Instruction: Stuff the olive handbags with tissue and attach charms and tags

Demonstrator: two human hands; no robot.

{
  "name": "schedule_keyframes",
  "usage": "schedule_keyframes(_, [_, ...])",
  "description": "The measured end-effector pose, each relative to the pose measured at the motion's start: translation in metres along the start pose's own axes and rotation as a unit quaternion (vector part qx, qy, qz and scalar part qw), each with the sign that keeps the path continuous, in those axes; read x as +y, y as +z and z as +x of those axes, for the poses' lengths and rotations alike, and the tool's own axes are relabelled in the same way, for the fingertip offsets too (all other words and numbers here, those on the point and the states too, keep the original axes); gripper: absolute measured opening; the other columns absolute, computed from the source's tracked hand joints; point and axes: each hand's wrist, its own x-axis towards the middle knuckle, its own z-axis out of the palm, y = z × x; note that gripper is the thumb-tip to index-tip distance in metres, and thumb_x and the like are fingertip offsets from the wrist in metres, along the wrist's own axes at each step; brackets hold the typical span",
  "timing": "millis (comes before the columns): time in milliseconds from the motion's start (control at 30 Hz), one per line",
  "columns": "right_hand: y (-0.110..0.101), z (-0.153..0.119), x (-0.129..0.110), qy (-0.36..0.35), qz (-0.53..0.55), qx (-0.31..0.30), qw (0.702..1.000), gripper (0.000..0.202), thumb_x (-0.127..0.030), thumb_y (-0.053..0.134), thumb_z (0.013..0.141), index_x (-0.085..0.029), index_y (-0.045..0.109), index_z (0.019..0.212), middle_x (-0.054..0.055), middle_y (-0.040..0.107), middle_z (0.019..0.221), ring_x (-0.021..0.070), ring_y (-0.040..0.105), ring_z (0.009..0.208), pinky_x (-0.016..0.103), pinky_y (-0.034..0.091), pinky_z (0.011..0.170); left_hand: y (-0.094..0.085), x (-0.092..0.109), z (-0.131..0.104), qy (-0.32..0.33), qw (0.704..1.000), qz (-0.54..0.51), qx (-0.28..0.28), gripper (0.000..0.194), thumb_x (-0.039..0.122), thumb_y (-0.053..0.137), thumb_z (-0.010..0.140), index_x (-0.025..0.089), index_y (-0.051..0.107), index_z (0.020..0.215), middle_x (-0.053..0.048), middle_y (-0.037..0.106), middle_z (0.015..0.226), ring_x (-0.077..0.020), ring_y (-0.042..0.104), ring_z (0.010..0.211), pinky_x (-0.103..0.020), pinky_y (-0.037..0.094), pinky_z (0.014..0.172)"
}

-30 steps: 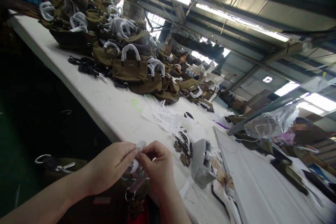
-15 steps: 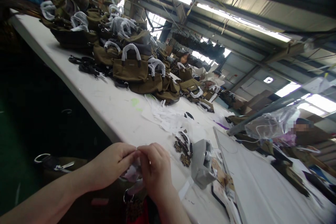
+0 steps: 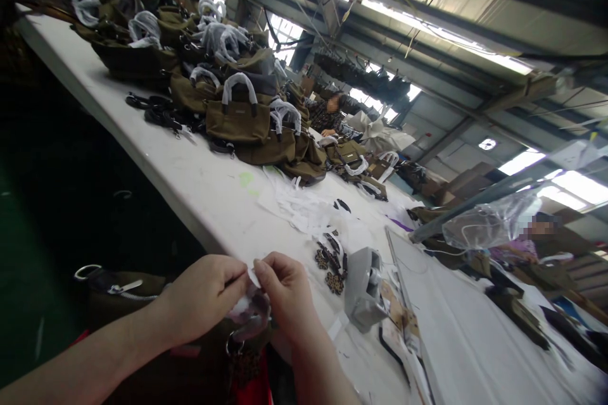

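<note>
My left hand [image 3: 205, 294] is closed, its thumb and fingers pinching white wrapping [image 3: 253, 278] at the near edge of the table. Opposite it, my right hand [image 3: 286, 288] pinches the same wrapping between thumb and forefinger. Below the fingers, the translucent wrap covers a curved bag handle [image 3: 254, 323]. That handle belongs to an olive bag [image 3: 137, 288] close to my body, with a zipper pull and a metal ring at its left end. A leopard-patterned charm [image 3: 244, 364] hangs beneath the handle. My forearms hide much of the bag.
On the white table [image 3: 190, 193] lie a grey tape dispenser [image 3: 363, 291], several leopard-patterned charms [image 3: 334, 283] and white paper scraps [image 3: 304, 205]. Olive bags [image 3: 237, 120] with wrapped handles are heaped farther back, near black straps [image 3: 161, 117]. Co-workers [image 3: 330, 114] are beyond.
My right hand's fingers have shifted slightly and its thumb now shows, with more of the white wrapping visible between both hands. The view has moved a little.
</note>
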Motion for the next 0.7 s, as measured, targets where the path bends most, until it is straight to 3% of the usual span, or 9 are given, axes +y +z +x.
schedule_keyframes(167, [0.008, 0.005, 0.002, -0.052, -0.043, 0.110, 0.992, 0.038, -0.041, 0.056, 0.089, -0.018, 0.053, 0.060, -0.003, 0.047, 0.054, 0.0107, 0.043, 0.054, 0.023, 0.032, 0.053, -0.006, -0.002, -0.007, 0.082, 0.996, 0.024, -0.012, 0.044, 0.041, 0.029, 0.099, 0.018, 0.052, 0.071, -0.002, 0.058, 0.069, -0.0161, 0.052, 0.064, -0.028, 0.034, 0.062])
schedule_keyframes(300, [0.001, 0.005, -0.018, -0.181, -0.096, 0.216, 0.955, 0.034, -0.033, 0.051, 0.095, -0.019, 0.052, 0.064, -0.001, 0.051, 0.059, 0.0121, 0.048, 0.058, 0.025, 0.036, 0.057, -0.014, -0.006, -0.012, 0.107, 0.991, -0.059, -0.056, 0.036, 0.034, 0.033, 0.100, 0.019, 0.063, 0.088, -0.002, 0.065, 0.083, -0.0155, 0.059, 0.076, -0.024, 0.041, 0.070])
schedule_keyframes(400, [0.000, 0.000, -0.038, -0.301, -0.121, 0.207, 0.923, 0.025, -0.020, 0.052, 0.094, -0.019, 0.053, 0.069, -0.001, 0.053, 0.063, 0.0113, 0.050, 0.060, 0.025, 0.036, 0.056, -0.027, -0.004, -0.015, 0.155, 0.982, -0.099, -0.049, 0.032, 0.033, 0.034, 0.101, 0.023, 0.064, 0.107, -0.002, 0.066, 0.100, -0.0170, 0.060, 0.092, -0.025, 0.045, 0.083])
schedule_keyframes(500, [0.003, -0.005, -0.049, -0.347, -0.124, 0.167, 0.915, 0.021, -0.013, 0.053, 0.093, -0.019, 0.053, 0.072, -0.002, 0.054, 0.065, 0.0102, 0.050, 0.059, 0.023, 0.035, 0.054, -0.032, 0.002, -0.014, 0.232, 0.971, -0.059, 0.001, 0.028, 0.031, 0.039, 0.100, 0.025, 0.060, 0.118, -0.004, 0.061, 0.119, -0.0193, 0.055, 0.110, -0.029, 0.042, 0.097])
schedule_keyframes(633, [0.004, -0.008, -0.046, -0.335, -0.125, 0.190, 0.915, 0.020, -0.012, 0.055, 0.092, -0.018, 0.055, 0.073, -0.002, 0.054, 0.067, 0.0108, 0.050, 0.062, 0.025, 0.037, 0.058, -0.020, -0.004, -0.004, 0.223, 0.974, 0.048, -0.009, 0.026, 0.031, 0.042, 0.099, 0.019, 0.064, 0.093, -0.003, 0.063, 0.089, -0.0170, 0.059, 0.085, -0.027, 0.044, 0.078])
schedule_keyframes(700, [0.002, -0.008, -0.039, -0.306, -0.097, 0.195, 0.927, 0.023, -0.016, 0.054, 0.094, -0.018, 0.055, 0.071, -0.002, 0.052, 0.065, 0.0110, 0.050, 0.062, 0.025, 0.037, 0.059, -0.015, -0.012, 0.000, 0.201, 0.978, 0.054, 0.000, 0.030, 0.034, 0.041, 0.100, 0.018, 0.065, 0.092, -0.002, 0.063, 0.082, -0.0161, 0.058, 0.078, -0.027, 0.043, 0.072])
